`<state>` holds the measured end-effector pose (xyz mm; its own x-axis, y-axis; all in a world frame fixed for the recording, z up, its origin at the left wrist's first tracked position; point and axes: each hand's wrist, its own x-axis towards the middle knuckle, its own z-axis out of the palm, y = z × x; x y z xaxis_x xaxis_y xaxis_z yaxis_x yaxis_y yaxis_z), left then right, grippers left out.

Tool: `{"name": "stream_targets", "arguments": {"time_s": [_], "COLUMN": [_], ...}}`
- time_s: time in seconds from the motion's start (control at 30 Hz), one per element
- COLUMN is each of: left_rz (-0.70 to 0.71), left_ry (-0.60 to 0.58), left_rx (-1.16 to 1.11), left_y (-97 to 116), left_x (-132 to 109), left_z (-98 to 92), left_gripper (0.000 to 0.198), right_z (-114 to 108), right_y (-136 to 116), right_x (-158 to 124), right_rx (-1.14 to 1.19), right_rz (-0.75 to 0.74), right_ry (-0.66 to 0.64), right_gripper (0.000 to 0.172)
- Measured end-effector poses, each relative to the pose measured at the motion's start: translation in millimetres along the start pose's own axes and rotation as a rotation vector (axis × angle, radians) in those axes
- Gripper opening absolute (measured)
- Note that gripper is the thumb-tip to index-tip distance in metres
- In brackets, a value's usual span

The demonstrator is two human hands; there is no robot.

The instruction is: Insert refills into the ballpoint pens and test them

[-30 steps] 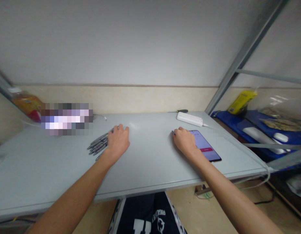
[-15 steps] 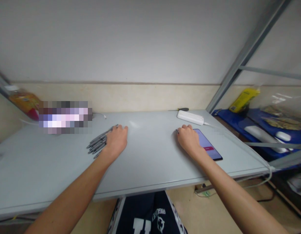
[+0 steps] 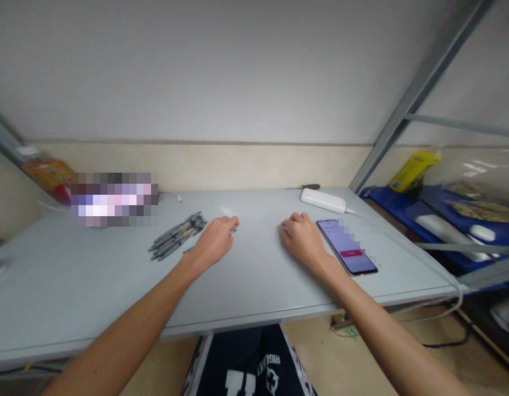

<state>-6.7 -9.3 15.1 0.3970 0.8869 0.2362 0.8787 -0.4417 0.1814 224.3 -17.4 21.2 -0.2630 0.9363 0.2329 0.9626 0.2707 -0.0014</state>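
Note:
My left hand [image 3: 217, 236] is closed around a pen [image 3: 189, 249], just right of a bundle of pens. One end of that pen shows past the fingertips, the other behind the palm. The several grey and black pens [image 3: 176, 236] lie side by side on the desk, slanting up to the right. My right hand [image 3: 302, 236] rests low over the desk, left of a lit smartphone [image 3: 341, 242]. Its fingers are curled under, and whatever they may hold is hidden.
On the grey desk [image 3: 246, 286], a white power strip [image 3: 322, 201] with a cable lies at the back right, near a screwdriver [image 3: 310, 187]. A blurred-out bright object [image 3: 114, 201] and an orange bottle [image 3: 48, 170] are at the back left. A metal frame post [image 3: 386, 137] borders the right.
My left hand has moved right, off the bundle, carrying one pen. My right hand has shifted left, uncovering more of the smartphone; the small dark tip seen at its fingers is out of sight.

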Motion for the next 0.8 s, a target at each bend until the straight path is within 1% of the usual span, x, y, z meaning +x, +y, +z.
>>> {"name": "stream_targets", "arguments": {"time_s": [0.1, 0.2, 0.3, 0.4, 0.47, 0.53, 0.6, 0.63, 0.7, 0.77, 0.8], "left_rz": [0.140, 0.212, 0.214, 0.197, 0.215, 0.233, 0.216, 0.199, 0.176, 0.183, 0.192], "left_ry": [0.044, 0.069, 0.110, 0.131, 0.120, 0.097, 0.079, 0.075, 0.071, 0.069, 0.071], "left_rx": [-0.199, -0.361, -0.482, -0.517, -0.455, -0.319, -0.156, -0.078, 0.052, 0.153, 0.193], "left_y": [10.0, 20.1, 24.4, 21.9, 18.0, 13.7, 10.2, 9.2, 9.4, 12.7, 15.5], "left_x": [0.5, 0.2, 0.0, 0.1, 0.2, 0.5, 0.9, 1.2, 1.3, 0.8, 0.3], "left_z": [8.4, 13.4, 15.2, 14.7, 13.7, 12.5, 10.6, 9.2, 5.6, 2.2, 1.0], "left_gripper": [0.026, 0.016, 0.011, 0.010, 0.014, 0.018, 0.022, 0.022, 0.024, 0.027, 0.029], "right_z": [3.7, 9.7, 17.2, 22.4, 22.9, 21.0, 17.4, 15.3, 10.5, 4.9, 1.9], "right_y": [-18.1, -32.5, -38.1, -37.0, -35.0, -32.7, -29.5, -27.3, -22.0, -17.5, -16.6], "right_x": [0.0, 0.3, 0.7, 0.2, -0.1, 0.3, 1.9, 3.2, 6.3, 9.0, 9.6], "right_rx": [0.140, 0.216, 0.265, 0.315, 0.352, 0.414, 0.532, 0.608, 0.753, 0.826, 0.818], "right_rz": [-0.144, -0.266, -0.300, -0.286, -0.245, -0.180, -0.094, -0.046, 0.030, 0.046, 0.034], "right_ry": [-0.009, -0.027, -0.024, -0.016, 0.006, 0.030, 0.017, -0.010, -0.107, -0.202, -0.216], "right_gripper": [0.027, 0.028, 0.027, 0.028, 0.030, 0.029, 0.030, 0.033, 0.040, 0.044, 0.041]}}
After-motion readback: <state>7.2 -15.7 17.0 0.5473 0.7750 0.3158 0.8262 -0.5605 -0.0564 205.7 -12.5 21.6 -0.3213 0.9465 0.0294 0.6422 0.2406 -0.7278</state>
